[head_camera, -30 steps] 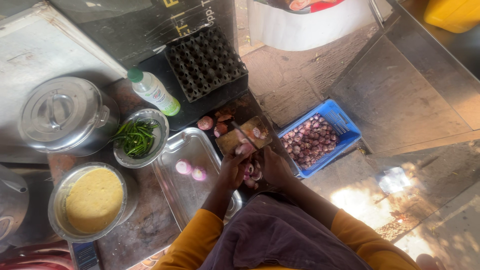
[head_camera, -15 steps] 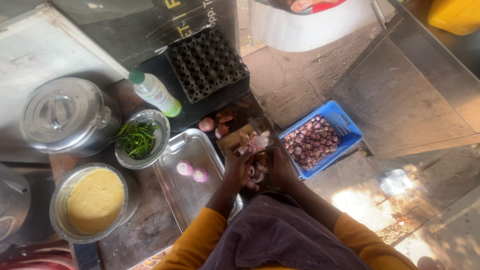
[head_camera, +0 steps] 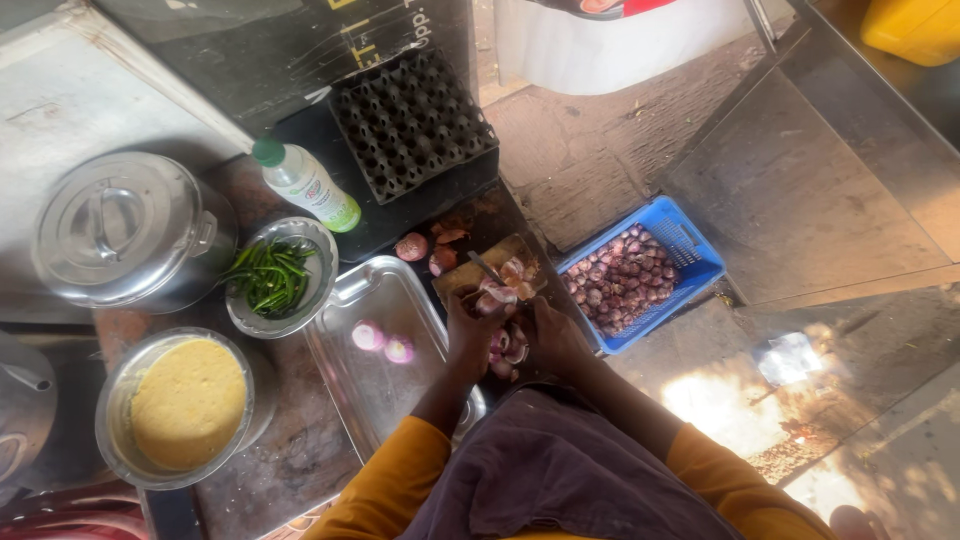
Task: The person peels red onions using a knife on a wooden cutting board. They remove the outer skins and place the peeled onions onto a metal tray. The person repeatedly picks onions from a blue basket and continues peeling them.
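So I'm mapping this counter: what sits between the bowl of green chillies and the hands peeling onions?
In the head view, a steel tray with two peeled onions lies between the chilli bowl and the left hand.

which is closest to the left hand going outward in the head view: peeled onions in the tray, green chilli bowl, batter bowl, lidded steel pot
From the left hand:
1. Peeled onions, just to its left in the steel tray.
2. Green chilli bowl, further left, beyond the tray's edge.
3. Batter bowl, lower left on the counter.
4. Lidded steel pot, far left, behind the chilli bowl.
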`<state>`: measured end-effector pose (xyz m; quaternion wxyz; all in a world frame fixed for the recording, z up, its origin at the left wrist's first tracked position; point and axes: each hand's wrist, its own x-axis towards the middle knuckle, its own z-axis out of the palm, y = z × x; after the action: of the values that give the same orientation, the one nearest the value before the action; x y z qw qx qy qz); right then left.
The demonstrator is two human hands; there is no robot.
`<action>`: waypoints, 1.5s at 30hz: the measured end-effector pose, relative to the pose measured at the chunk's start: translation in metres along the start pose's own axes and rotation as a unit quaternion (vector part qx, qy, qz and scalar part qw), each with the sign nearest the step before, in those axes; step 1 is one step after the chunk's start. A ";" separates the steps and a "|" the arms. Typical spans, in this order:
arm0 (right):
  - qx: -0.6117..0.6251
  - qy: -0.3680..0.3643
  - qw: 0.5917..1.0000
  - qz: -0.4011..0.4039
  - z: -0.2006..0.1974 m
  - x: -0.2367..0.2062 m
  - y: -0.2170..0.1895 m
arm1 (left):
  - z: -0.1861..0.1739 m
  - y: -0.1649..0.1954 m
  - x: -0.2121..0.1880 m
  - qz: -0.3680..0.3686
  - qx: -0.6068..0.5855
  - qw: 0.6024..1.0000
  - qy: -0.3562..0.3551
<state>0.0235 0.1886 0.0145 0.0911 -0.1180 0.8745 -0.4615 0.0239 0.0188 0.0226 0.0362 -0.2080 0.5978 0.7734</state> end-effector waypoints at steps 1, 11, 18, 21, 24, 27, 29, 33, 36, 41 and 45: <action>-0.002 -0.007 1.000 -0.001 -0.001 0.000 -0.001 | -0.002 0.001 0.000 0.008 0.018 1.000 -0.003; -0.028 -0.033 0.995 0.094 0.010 0.014 0.008 | -0.009 0.002 -0.004 -0.011 -0.026 0.997 -0.073; 0.043 -0.019 0.999 0.002 0.020 0.001 0.005 | -0.025 -0.035 0.016 -0.050 -0.248 0.965 -0.076; 0.018 -0.009 1.000 -0.009 0.016 0.000 -0.002 | -0.026 -0.040 0.016 -0.030 -0.221 0.971 -0.086; -0.005 -0.008 1.000 0.015 0.012 -0.002 -0.013 | -0.023 -0.038 0.011 -0.034 -0.258 0.962 -0.087; -0.004 -0.011 0.998 0.065 0.008 0.000 -0.029 | -0.019 -0.038 0.007 -0.080 -0.305 0.946 -0.078; -0.007 -0.018 0.995 0.096 0.005 0.001 -0.040 | -0.016 -0.039 0.004 -0.072 -0.310 0.944 -0.086; -0.025 -0.042 0.990 0.129 -0.001 0.004 -0.055 | -0.017 -0.046 0.000 -0.074 -0.314 0.941 -0.102; -0.020 -0.046 0.987 0.150 -0.004 0.004 -0.054 | -0.019 -0.047 -0.002 -0.073 -0.291 0.948 -0.104; 0.014 -0.009 0.990 0.139 0.003 -0.001 -0.037 | -0.023 -0.043 -0.002 -0.045 -0.319 0.929 -0.184; 0.032 0.047 0.998 0.036 0.010 -0.006 -0.021 | -0.017 -0.039 0.002 -0.047 -0.270 0.953 -0.128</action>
<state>0.0348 0.1712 0.0270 0.0703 -0.0616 0.8663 -0.4907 0.0383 0.0138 -0.0175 0.0913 -0.1372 0.3461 0.9236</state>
